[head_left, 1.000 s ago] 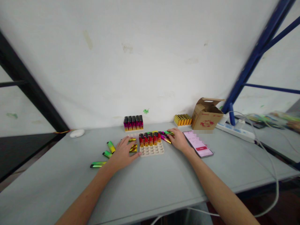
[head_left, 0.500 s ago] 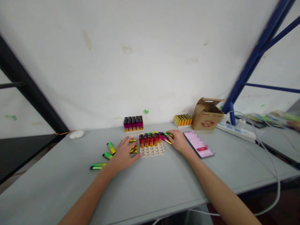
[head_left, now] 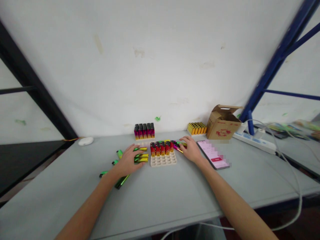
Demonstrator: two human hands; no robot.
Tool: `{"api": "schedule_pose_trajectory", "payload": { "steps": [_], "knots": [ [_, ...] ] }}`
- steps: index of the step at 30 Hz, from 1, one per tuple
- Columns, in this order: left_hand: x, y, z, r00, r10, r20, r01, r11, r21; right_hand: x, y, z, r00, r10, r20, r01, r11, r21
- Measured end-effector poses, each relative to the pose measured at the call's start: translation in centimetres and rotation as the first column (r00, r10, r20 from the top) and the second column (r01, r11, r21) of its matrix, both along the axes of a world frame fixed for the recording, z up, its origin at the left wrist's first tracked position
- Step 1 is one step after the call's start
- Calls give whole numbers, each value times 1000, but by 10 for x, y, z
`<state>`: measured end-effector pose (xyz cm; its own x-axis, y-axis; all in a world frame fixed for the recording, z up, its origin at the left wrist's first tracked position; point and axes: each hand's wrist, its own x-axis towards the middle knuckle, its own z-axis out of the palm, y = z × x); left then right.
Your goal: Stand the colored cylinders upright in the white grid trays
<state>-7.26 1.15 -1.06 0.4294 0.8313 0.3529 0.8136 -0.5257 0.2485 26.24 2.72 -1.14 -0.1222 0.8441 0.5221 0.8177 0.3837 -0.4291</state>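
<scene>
A white tray [head_left: 163,163] with round holes stands in the middle of the table, several red-and-gold batteries [head_left: 162,148] upright in its back rows. To its left, my left hand [head_left: 127,162] lies palm down with fingers apart over loose green-and-gold batteries [head_left: 141,155]. One green battery [head_left: 122,181] sticks out below that hand. Right of the tray, my right hand [head_left: 192,150] rests with thumb and fingers apart around some loose purple and green batteries [head_left: 178,147]. Its fingers partly cover them.
Purple batteries [head_left: 144,130] stand in a block by the wall, and yellow batteries [head_left: 197,128] fill another tray. A cardboard box [head_left: 221,128], a phone [head_left: 212,155], a power strip [head_left: 257,142] and a white cable [head_left: 297,206] lie right. A white case [head_left: 85,141] sits far left.
My left hand has drawn slightly away from the tray, and the green batteries beneath it have shifted, one now lying slanted below the hand. My right hand has barely moved.
</scene>
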Motion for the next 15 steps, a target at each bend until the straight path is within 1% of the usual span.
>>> {"api": "schedule_pose_trajectory", "payload": {
  "steps": [5,8,12,15],
  "knots": [
    [5,0,-1,999,48,-26,-48,999,4,-2,-4,6,999,2,53,1,998,-69],
    [7,-1,0,998,49,-25,-49,999,9,-2,-5,7,996,-6,89,15,995,-100],
    [7,0,0,999,46,-29,-46,999,3,-1,-5,6,994,-15,108,26,995,-95],
    [7,0,1,999,37,-19,-36,999,16,0,-3,1,996,-11,88,18,997,-80]
  ]
}}
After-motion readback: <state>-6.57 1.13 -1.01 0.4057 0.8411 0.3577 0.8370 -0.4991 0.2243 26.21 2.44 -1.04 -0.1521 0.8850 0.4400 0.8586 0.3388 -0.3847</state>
